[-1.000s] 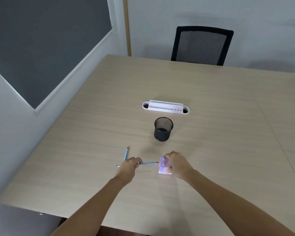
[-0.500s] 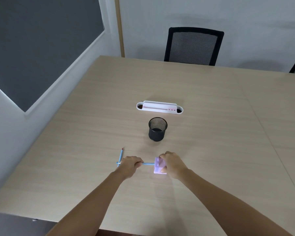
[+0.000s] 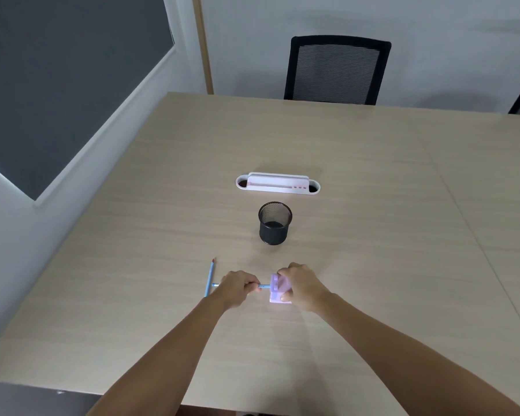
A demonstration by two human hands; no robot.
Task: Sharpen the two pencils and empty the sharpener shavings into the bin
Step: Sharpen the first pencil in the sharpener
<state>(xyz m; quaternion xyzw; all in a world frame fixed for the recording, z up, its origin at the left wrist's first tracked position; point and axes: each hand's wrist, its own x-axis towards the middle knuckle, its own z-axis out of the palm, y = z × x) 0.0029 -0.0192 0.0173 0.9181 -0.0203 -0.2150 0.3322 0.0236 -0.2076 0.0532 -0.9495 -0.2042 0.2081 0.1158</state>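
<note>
Gripping a light blue pencil (image 3: 264,286) in the left hand (image 3: 237,288), with the fingers curled round the shaft so only a short bit shows on each side of the fist. The pencil lies pretty much flat, long axis running left to right across the table (image 3: 373,265), and its right end meets the left face of the sharpener (image 3: 278,292). The tip itself is hidden there, so can't say how sharp it is.

The sharpener is a small boxy thing in pale lilac/pink, sitting on the table near the front edge, and the right hand (image 3: 302,286) is clamped over its right side and top, thumb low at the front. The two hands are close together with just the sharpener and that bit of pencil between them.

The second pencil (image 3: 209,279), same light blue with a reddish far end, lies loose on the table just left of the left hand, pointing mostly away from the person and leaning slightly right.

Further back sits a black mesh bin (image 3: 274,223), upright, and beyond it a white tray-like holder (image 3: 278,184).
</note>
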